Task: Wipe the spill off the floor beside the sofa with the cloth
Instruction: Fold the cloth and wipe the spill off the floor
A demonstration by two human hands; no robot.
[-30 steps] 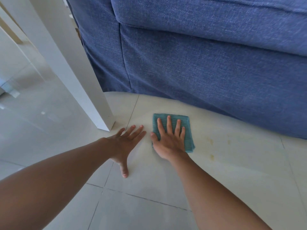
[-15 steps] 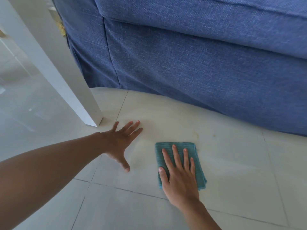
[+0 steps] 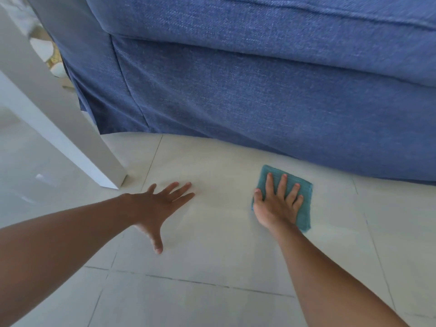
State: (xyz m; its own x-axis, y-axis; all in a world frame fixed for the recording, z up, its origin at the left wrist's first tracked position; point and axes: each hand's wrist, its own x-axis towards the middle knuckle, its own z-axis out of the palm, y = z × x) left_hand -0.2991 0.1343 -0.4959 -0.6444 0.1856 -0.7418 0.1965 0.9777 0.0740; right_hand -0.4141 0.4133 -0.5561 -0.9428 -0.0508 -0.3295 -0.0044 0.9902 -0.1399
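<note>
A folded teal cloth (image 3: 304, 204) lies flat on the pale tiled floor (image 3: 212, 256), close to the base of the blue sofa (image 3: 259, 95). My right hand (image 3: 277, 204) presses flat on the cloth with its fingers spread, covering most of it. My left hand (image 3: 160, 206) rests palm down on the bare tile to the left, fingers apart, holding nothing. No yellow stain shows on the tiles around the cloth; whatever lies under it is hidden.
A white table leg (image 3: 77, 128) stands on the floor just left of my left hand. The sofa's skirt runs along the whole far side. Open tile stretches toward me and to the right, crossed by grout lines (image 3: 188, 280).
My right hand has slid the cloth away from me and to the right, up near the sofa's base. The left hand stays planted on the tile.
</note>
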